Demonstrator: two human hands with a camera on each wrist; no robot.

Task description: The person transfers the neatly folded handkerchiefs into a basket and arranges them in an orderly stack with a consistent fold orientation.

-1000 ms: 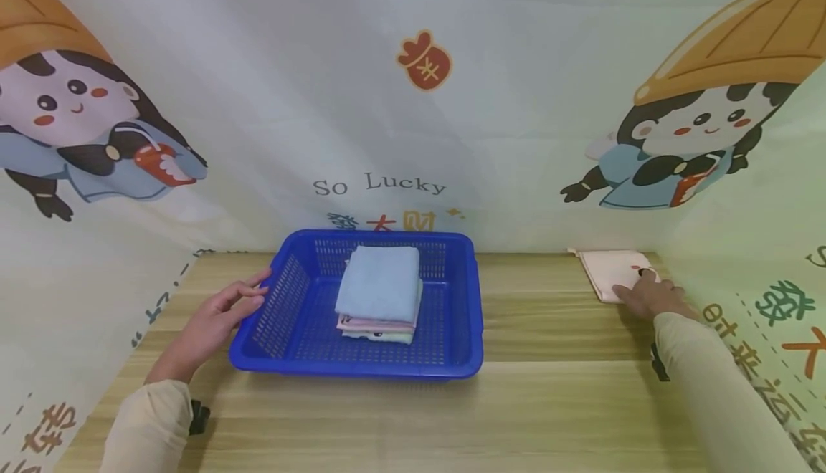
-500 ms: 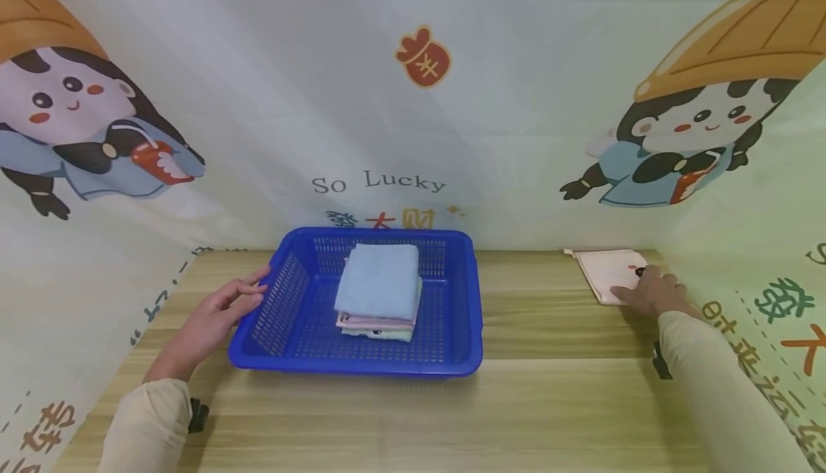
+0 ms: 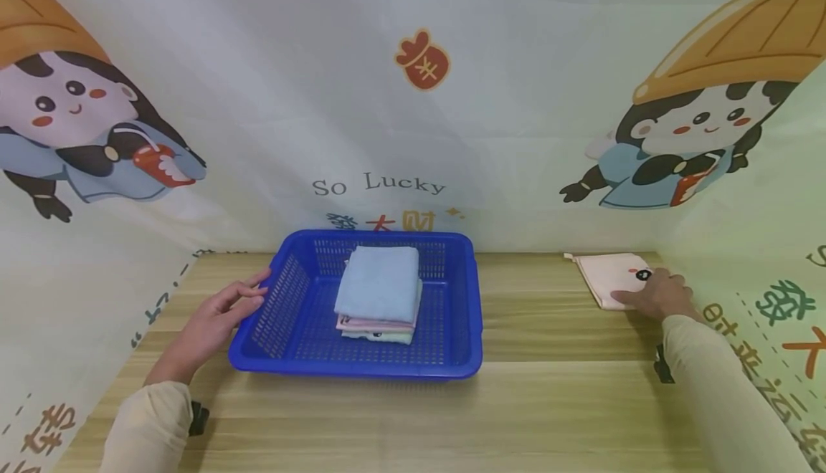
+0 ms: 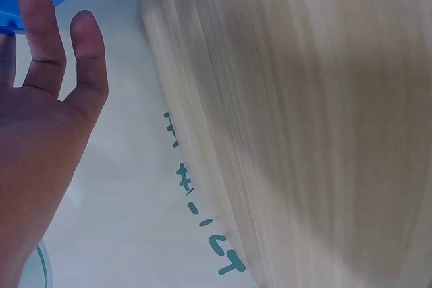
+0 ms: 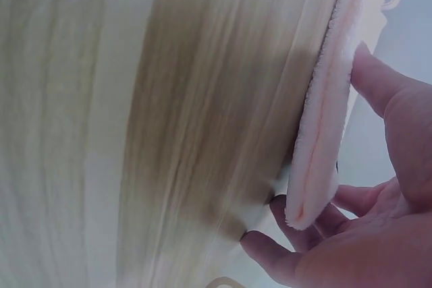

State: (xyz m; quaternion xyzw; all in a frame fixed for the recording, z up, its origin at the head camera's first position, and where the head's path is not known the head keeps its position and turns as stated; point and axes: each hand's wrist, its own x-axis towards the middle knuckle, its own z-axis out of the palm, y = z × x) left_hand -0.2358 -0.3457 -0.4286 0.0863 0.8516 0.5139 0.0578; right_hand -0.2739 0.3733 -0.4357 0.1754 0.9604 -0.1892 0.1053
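In the head view a folded pale pink towel (image 3: 609,281) with a small printed face lies at the table's back right. My right hand (image 3: 661,295) grips its right end. The right wrist view shows the thumb (image 5: 378,79) on the towel's upper face and the fingers (image 5: 273,257) curling round its end, close to the tabletop. My left hand (image 3: 226,314) rests with loosely extended fingers against the left side of a blue plastic basket (image 3: 355,370). Inside the basket sits a stack of folded towels, a light blue towel (image 3: 381,283) on top with pink and pale green ones below.
The wood-grain table (image 3: 413,423) ends at a printed cloth backdrop (image 3: 516,100) behind and on both sides. The basket stands left of centre near the back, with bare wood between it and the pink towel.
The pink towel has slid slightly toward me along with my right hand. My left hand, the basket and the stack in it have stayed put.
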